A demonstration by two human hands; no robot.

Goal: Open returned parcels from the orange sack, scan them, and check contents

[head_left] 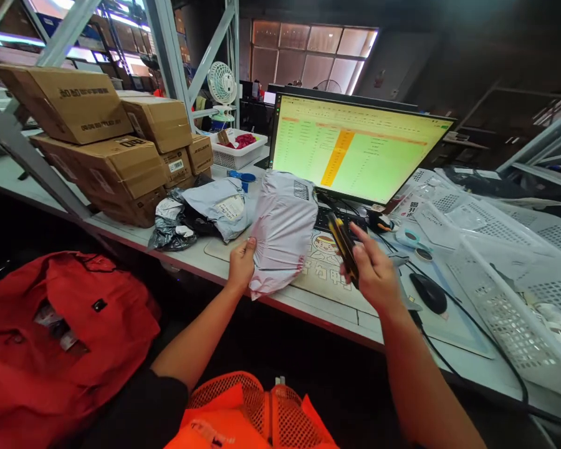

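My left hand (pixel 240 265) grips the lower left edge of a pale grey-pink plastic mailer parcel (pixel 283 227) and holds it up above the desk edge, its barcode label near the top. My right hand (pixel 374 268) is closed around a black and yellow handheld scanner (pixel 343 240), held just right of the parcel with its head toward it. Both are in front of a monitor (pixel 350 149) showing a green and orange spreadsheet.
Stacked cardboard boxes (pixel 107 143) and grey and black mailer bags (pixel 201 212) lie at left on the desk (pixel 336 318). A keyboard, a mouse (pixel 427 292), tape rolls and white perforated trays (pixel 500 274) fill the right. A red bag (pixel 51 337) sits lower left.
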